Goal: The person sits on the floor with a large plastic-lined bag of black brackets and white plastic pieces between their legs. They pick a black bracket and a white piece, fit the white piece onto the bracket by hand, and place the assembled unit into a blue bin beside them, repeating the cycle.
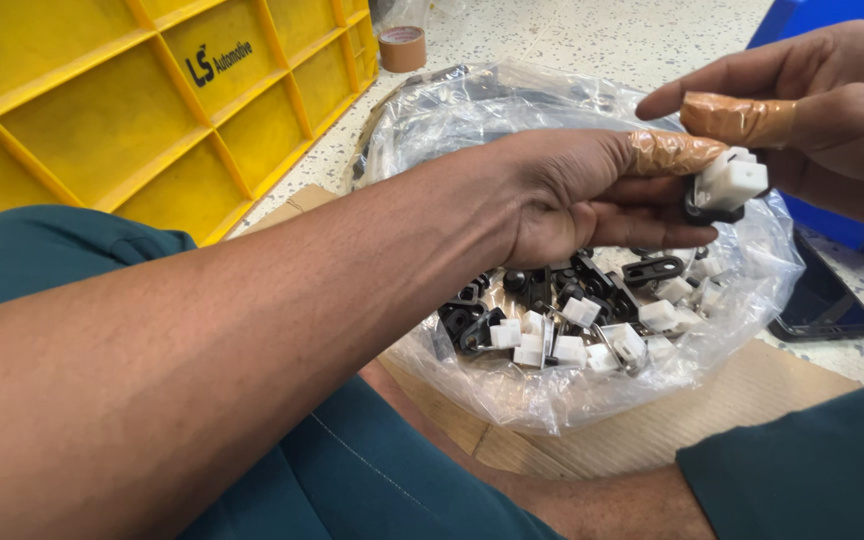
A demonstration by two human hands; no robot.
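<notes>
A big yellow plastic crate [152, 110] is filling the upper left of the frame, lying on a speckled floor [632, 35]. Under it, across the lower left, the person's left forearm is stretching toward the centre, over a leg in dark green cloth.

In the middle a clear plastic bag [552, 390] is lying open on a sheet of brown cardboard [742, 400]. Inside the bag many small black and white plastic clips [562, 320] are lying in a loose heap.

The left hand [572, 195] is hovering over the bag, in the centre right of the frame, with brown tape around one finger. Its fingers are curling closed and pinching a small white and black connector [727, 187]. The right hand [832, 120], in the upper right, is also wearing brown tape on a finger; it is half closed and its taped finger is touching the top of the same connector.

A dark phone [822, 300] is lying at the right edge, just beside the bag. A roll of brown tape [403, 47] is standing at the top centre
</notes>
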